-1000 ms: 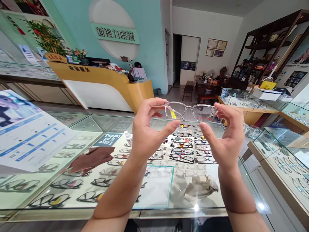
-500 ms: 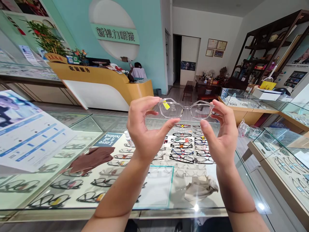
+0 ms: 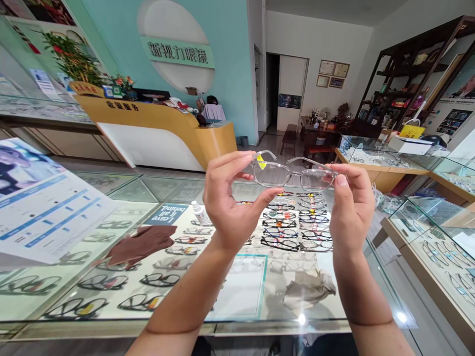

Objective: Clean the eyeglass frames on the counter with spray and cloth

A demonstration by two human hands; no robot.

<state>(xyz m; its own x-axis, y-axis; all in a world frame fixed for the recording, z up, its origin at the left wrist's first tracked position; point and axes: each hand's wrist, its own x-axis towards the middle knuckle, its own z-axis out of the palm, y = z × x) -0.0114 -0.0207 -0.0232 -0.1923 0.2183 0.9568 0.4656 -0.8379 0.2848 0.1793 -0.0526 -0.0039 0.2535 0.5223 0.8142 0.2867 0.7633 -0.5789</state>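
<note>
A pair of clear-framed eyeglasses [image 3: 272, 174] is held up above the glass counter, its temples unfolded and pointing away from me. My left hand [image 3: 228, 200] grips it at the left hinge with the fingertips, beside a yellow tag [image 3: 261, 162]; the left thumb stretches out below the left lens. At the right hinge, my right hand [image 3: 351, 212] pinches the frame between thumb and index finger. Below the hands, rows of eyeglasses [image 3: 280, 232] lie in the counter. A grey cloth [image 3: 309, 290] lies close to my right forearm.
A brown cloth [image 3: 143, 243], a white spray bottle [image 3: 200, 213] and a teal-edged white sheet [image 3: 241, 287] are on the counter [image 3: 148, 190]. A printed calendar card [image 3: 48, 202] stands at the left. More glass showcases [image 3: 441, 242] run along the right, and a yellow reception desk [image 3: 166, 123] stands behind.
Both hands and the eyeglasses have shifted right and slightly down. The right thumb has come up onto the frame's right corner, and the right side of the glasses now tilts lower.
</note>
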